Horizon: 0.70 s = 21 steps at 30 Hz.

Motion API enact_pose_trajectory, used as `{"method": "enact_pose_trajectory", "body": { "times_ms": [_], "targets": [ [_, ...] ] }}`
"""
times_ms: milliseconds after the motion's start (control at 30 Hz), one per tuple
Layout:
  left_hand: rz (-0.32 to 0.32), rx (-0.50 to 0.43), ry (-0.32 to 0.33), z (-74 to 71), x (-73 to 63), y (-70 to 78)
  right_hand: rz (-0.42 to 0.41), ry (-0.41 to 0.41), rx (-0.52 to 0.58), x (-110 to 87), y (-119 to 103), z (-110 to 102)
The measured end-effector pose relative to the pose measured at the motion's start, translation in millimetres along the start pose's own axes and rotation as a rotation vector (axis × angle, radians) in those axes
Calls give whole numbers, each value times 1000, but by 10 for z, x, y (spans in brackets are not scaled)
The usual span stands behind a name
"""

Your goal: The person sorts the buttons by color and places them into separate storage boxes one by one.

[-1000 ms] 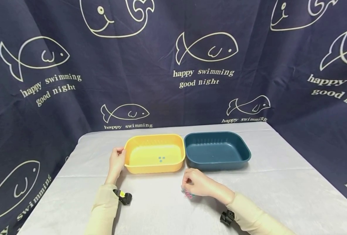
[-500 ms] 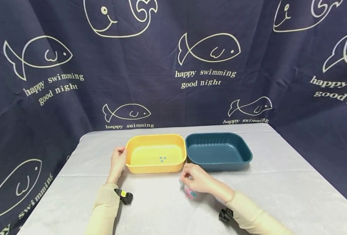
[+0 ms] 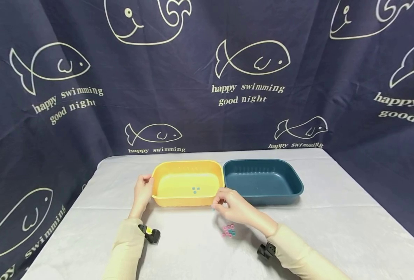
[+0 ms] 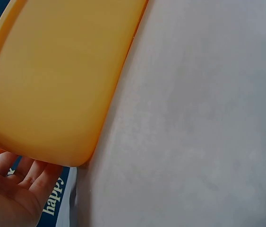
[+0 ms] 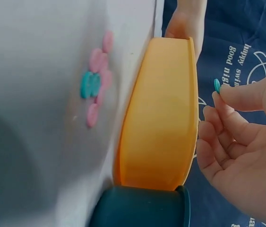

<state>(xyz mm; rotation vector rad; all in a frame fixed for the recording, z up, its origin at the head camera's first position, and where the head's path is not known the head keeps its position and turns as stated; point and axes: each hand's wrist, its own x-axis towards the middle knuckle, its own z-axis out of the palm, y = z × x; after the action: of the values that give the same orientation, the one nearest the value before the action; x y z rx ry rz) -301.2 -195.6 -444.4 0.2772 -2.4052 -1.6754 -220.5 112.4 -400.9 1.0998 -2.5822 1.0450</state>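
Left hand [image 3: 142,192]: we see it grip the yellow tub [image 3: 183,201].
Right hand [image 3: 236,207]: we see it pinch one teal button [image 5: 217,85].
Teal button: up near the yellow tub's front.
Other buttons [image 5: 96,60]: pink and teal, on pale cloth [image 3: 186,243].

"happy swimming good night" across the dark blue fish-print cloth [image 3: 189,93]

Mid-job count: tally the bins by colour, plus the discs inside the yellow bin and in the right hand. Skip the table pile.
Yellow bin: 1
Blue bin: 1
Loose discs inside the yellow bin: 3
Teal disc in the right hand: 1
Total: 6
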Motion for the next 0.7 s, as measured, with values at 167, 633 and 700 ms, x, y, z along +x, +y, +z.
{"method": "enact_pose_trajectory", "body": {
  "times_ms": [167,633,700],
  "targets": [
    [0,2,2,4,1,-3,-13,2,27,46,-16,8],
    [4,-2,5,13,-2,2,-8,86,61,172,-8,48],
    [1,-2,2,11,-1,0,-3,105,66,195,1,45]
  ]
}}
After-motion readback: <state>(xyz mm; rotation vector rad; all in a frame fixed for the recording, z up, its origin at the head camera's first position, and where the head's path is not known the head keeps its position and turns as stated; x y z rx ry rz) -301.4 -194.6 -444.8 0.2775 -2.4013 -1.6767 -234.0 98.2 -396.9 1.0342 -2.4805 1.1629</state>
